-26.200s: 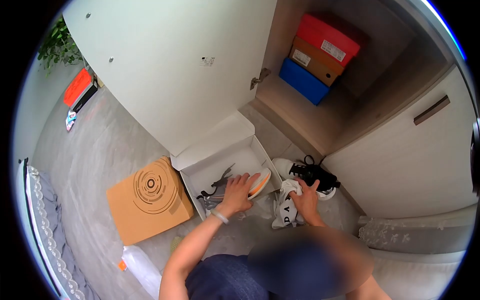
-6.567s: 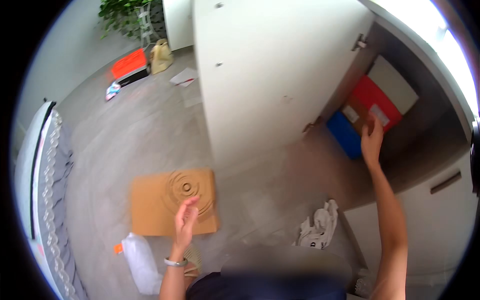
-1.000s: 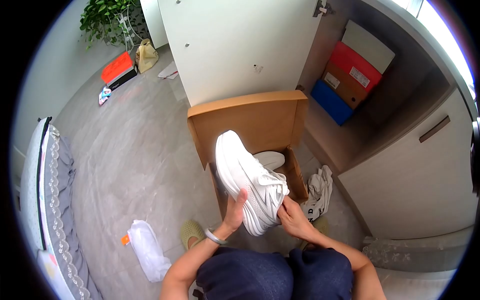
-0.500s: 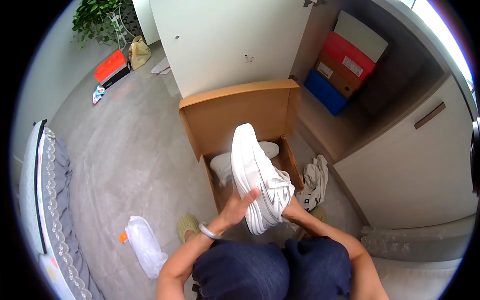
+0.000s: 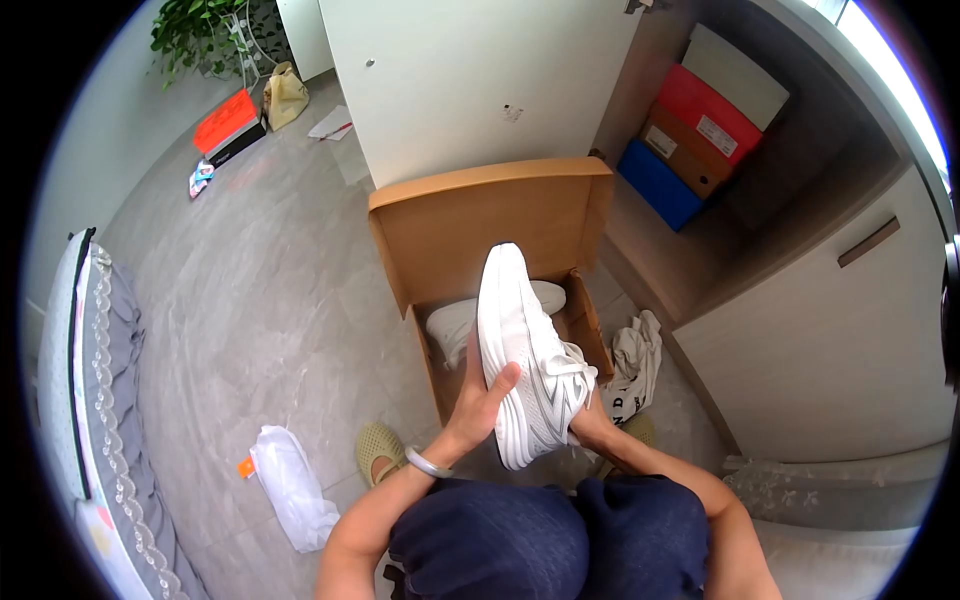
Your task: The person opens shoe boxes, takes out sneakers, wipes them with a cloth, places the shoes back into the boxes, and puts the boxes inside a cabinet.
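A white sneaker (image 5: 525, 350) is held up above an open brown cardboard box (image 5: 490, 215), toe pointing away from me. My left hand (image 5: 482, 405) is closed round the sole side, thumb across the midsole. My right hand (image 5: 592, 420) grips the heel and collar end, its fingers mostly hidden by the shoe. Inside the box lies another white shoe (image 5: 452, 325), partly covered by the held one.
On the floor are a white wrapped bundle (image 5: 292, 488) at the left and a printed cloth bag (image 5: 634, 365) right of the box. Several shoe boxes (image 5: 700, 130) fill the cabinet shelf. An orange box (image 5: 226, 124) stands near a plant (image 5: 205, 40).
The view has shifted slightly, so the surroundings sit a little further right. The held sneaker has turned slightly, showing more of its upper and less of its sole. Both hands keep their hold.
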{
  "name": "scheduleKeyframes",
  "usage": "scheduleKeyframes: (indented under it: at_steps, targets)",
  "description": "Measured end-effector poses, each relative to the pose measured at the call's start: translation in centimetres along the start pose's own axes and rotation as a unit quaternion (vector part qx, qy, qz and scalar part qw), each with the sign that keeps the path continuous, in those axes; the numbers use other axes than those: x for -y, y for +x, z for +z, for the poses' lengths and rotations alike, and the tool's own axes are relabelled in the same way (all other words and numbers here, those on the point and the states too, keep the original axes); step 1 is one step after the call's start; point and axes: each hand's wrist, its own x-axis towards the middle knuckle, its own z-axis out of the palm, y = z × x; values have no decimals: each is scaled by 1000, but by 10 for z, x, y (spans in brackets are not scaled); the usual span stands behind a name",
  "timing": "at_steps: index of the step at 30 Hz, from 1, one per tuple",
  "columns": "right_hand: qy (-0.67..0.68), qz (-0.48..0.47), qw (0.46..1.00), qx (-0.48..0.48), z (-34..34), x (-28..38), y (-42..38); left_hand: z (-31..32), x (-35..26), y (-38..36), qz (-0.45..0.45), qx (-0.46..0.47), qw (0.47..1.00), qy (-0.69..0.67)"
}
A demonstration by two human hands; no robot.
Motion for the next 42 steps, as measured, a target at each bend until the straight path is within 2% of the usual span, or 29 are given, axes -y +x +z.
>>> scheduleKeyframes:
  at_steps: [3, 5, 6, 8, 14, 17, 19, 23, 25, 27, 30, 33, 34, 36, 40, 42]
  targets:
    - [-70, 5, 997, 33, -4, 15, -1, -1, 16, -4, -35, 26, 999, 15]
    - [30, 107, 990, 92, -10, 8, 3, -2, 17, -5, -48, 42, 998, 6]
    - [32, 109, 989, 89, -13, 1, 3, -1, 17, -6, -61, 59, 996, -2]
    - [130, 82, 978, 138, -16, -9, 3, -1, 22, -7, -59, 52, 997, 7]
    - [156, 90, 980, 85, -1, 4, 1, 4, 12, -2, 12, -10, 1000, 18]
    - [110, 81, 990, 31, 2, 13, 0, 4, 11, 1, 28, -21, 999, -5]
    - [-34, 43, 996, 67, -5, 19, -1, 6, 6, 0, 24, -28, 999, -20]
    - [-29, 41, 997, 61, -15, 7, -2, 4, 6, 1, 1, -48, 998, -39]
    - [-48, 217, 973, 64, -23, 9, -1, -4, 11, 2, -8, -56, 997, -49]
    - [-47, 221, 971, 74, -26, 14, -2, -13, 13, 4, -47, -54, 993, -94]
    - [-57, 231, 968, 79, -23, 37, -3, -19, 18, 5, -52, -70, 993, -77]
    - [-247, 180, 948, 89, -26, 56, -4, -28, 7, 6, -56, -72, 990, -105]
    - [-247, 179, 948, 88, -28, 57, -5, -33, 8, 6, -69, -77, 988, -116]
    - [-298, 113, 944, 79, -29, 61, -6, -35, 11, 5, -84, -70, 986, -124]
    - [-303, 134, 941, 75, -25, 56, -8, -39, 25, 8, -113, -60, 975, -181]
    - [-231, 97, 966, 69, -17, 45, -8, -39, 28, 8, -119, -57, 968, -213]
